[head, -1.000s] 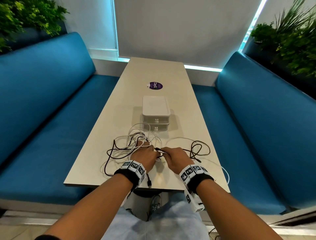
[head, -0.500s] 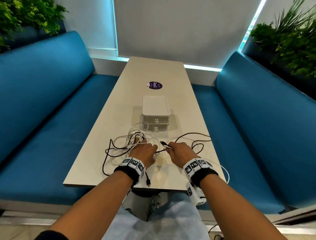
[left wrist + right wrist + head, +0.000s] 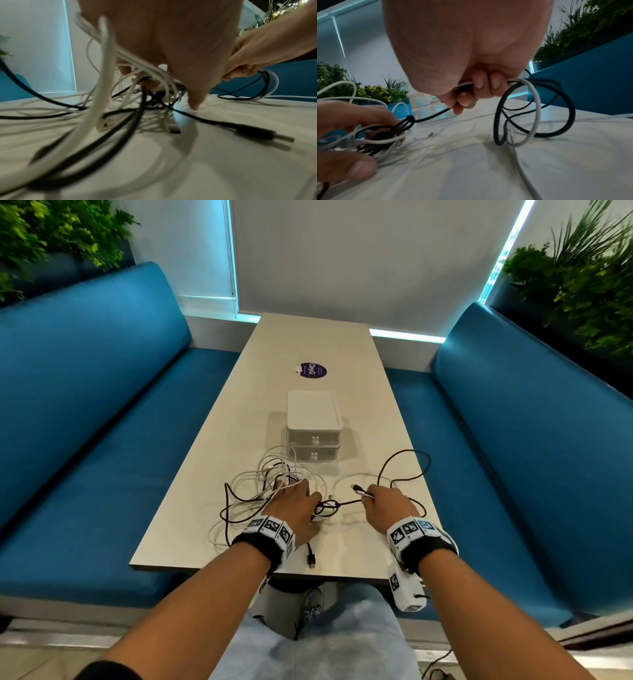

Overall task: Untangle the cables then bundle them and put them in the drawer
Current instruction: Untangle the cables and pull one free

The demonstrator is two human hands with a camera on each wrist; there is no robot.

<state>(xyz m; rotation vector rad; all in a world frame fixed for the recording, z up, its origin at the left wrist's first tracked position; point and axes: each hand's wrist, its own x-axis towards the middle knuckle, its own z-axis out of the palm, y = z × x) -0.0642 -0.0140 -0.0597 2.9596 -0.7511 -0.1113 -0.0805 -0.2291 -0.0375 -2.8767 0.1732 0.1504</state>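
A tangle of white and black cables [image 3: 270,486] lies on the table in front of a small white two-drawer box [image 3: 313,440], both drawers closed. My left hand [image 3: 299,503] lies over the right side of the tangle and grips its knot [image 3: 385,134] between fingers and thumb. My right hand [image 3: 382,505] is a little to the right, fingers curled round a black cable [image 3: 433,116] and a white cable [image 3: 534,97]. The black cable runs taut from that hand to the knot. A plug end [image 3: 358,490] sticks out of the right fist. A black loop [image 3: 416,465] spreads beyond it.
A loose black plug [image 3: 311,560] lies near the table's front edge [image 3: 239,571]. A purple round sticker [image 3: 310,370] sits farther back on the table. Blue benches [image 3: 85,422] flank both sides, with plants behind them.
My right hand has moved right and away from the left hand, drawing the black cable out of the tangle; the black loop has spread toward the far right. The left hand stays on the tangle.
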